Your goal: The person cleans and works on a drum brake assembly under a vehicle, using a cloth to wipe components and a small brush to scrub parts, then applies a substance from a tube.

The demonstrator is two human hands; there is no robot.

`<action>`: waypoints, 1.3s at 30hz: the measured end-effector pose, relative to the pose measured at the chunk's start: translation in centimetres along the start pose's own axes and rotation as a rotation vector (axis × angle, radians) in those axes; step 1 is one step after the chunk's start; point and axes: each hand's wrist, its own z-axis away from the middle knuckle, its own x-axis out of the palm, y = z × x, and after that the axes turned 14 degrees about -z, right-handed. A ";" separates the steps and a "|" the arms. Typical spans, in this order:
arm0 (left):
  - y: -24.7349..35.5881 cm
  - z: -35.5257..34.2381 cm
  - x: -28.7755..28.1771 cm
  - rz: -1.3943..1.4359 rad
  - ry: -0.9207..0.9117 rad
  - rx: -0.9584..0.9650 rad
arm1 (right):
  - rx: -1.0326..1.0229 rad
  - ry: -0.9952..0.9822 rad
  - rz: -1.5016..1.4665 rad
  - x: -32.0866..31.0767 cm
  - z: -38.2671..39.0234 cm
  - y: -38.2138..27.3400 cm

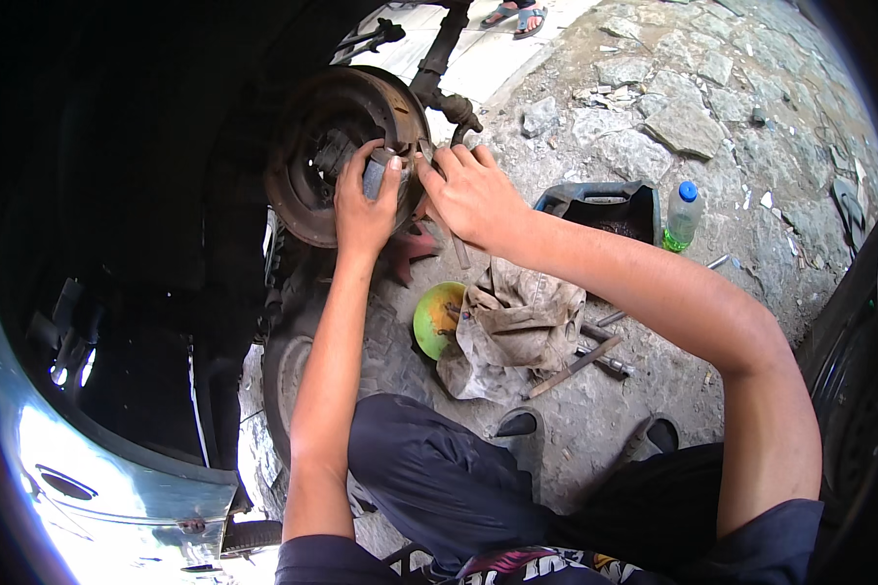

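Note:
A rusty round brake backing plate (302,222) stands upright at the wheel hub under the car. My left hand (366,200) is closed round a curved grey brake shoe (375,177) at the plate's right side, thumb and fingers gripping its edge. My right hand (473,195) is bent against the right rim of the plate, close beside the left fingers. Its fingertips are pinched together, and what they hold is hidden. A narrow metal bar (461,252) sticks out below the right hand; whether that hand grips it cannot be told.
A green bowl (429,317), a dirty cloth (527,331) and several hand tools (576,367) lie on the ground. Behind them are a cut-open dark container (605,190) and a blue-capped bottle (684,216). A tire (307,361) lies below the hub. A person's sandalled feet (527,18) show at the top.

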 end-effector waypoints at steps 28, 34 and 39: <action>0.2 -0.1 0.1 0.035 0.003 0.012 | -0.009 -0.034 0.087 -0.5 -1.4 0.6; -0.3 -0.1 0.0 -0.005 0.022 0.022 | 0.004 -0.132 0.040 -0.3 1.0 -2.2; -0.2 -0.1 0.1 0.008 0.011 0.014 | -0.005 -0.087 0.129 -0.3 -0.7 -0.7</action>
